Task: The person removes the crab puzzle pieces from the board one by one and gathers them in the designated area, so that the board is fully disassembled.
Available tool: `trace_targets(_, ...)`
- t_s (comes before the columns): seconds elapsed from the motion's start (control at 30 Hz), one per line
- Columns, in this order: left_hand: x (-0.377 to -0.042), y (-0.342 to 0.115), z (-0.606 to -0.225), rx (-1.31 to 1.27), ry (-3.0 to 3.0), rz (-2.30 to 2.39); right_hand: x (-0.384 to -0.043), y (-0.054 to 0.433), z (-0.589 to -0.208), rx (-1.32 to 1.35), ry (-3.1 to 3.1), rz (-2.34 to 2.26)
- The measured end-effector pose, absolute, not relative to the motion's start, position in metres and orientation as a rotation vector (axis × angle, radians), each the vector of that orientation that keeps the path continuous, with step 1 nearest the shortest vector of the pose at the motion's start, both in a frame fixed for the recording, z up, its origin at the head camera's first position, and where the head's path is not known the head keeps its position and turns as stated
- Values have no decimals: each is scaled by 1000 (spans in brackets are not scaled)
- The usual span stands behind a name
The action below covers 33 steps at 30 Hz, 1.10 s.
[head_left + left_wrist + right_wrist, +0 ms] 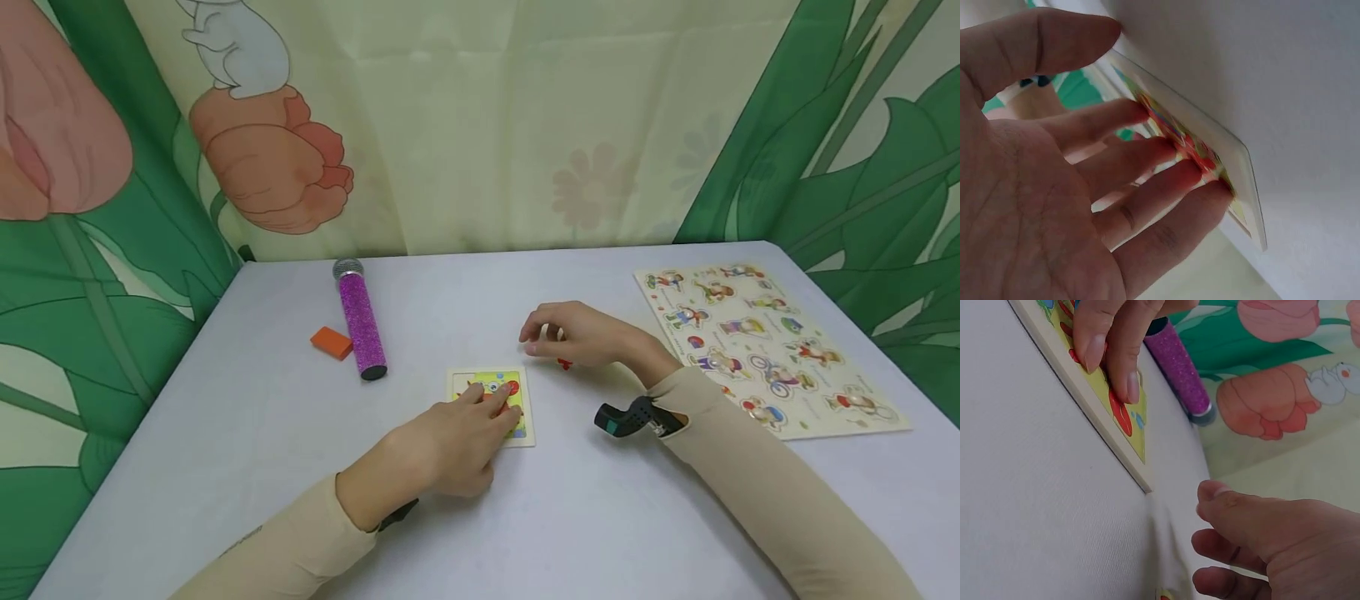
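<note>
Picture board (527, 412), one: I log it on the tabletop (262, 483), near the head view's centre, towards 6 o'clock. Outline near square, no clear long axis; far edge faces 12 o'clock. Picture's upright: covered, I cannot tell. Left grip (457, 446): fingers extended, tips on the picture; step in hand, I judge, steadying or pressing. Right grip (581, 333): relaxed, holding nothing, at the board's 2 o'clock. Small red piece (564, 364): beneath it, partly hidden; next move, I judge, calls for a narrow pinch.
</note>
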State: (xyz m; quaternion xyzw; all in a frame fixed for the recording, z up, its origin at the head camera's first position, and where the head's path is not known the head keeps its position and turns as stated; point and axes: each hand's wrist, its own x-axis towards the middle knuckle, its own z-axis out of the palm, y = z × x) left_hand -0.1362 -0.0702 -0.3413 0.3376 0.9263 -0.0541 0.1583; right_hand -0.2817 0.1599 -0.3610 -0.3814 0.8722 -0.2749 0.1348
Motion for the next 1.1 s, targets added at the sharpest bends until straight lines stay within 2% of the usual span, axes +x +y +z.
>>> trace_targets(0.23,-135,-72,-341,969,2654,-163,-281,145,-358,-1122,2455,-834)
trace_targets(0.6,-137,-77,-342,1016,2659,-108,-281,125,-357,-1322,2411,-822)
trace_targets(1.1,-140,-79,-342,1005,2612,-54,-280,110,-363,-1324,2319,-823)
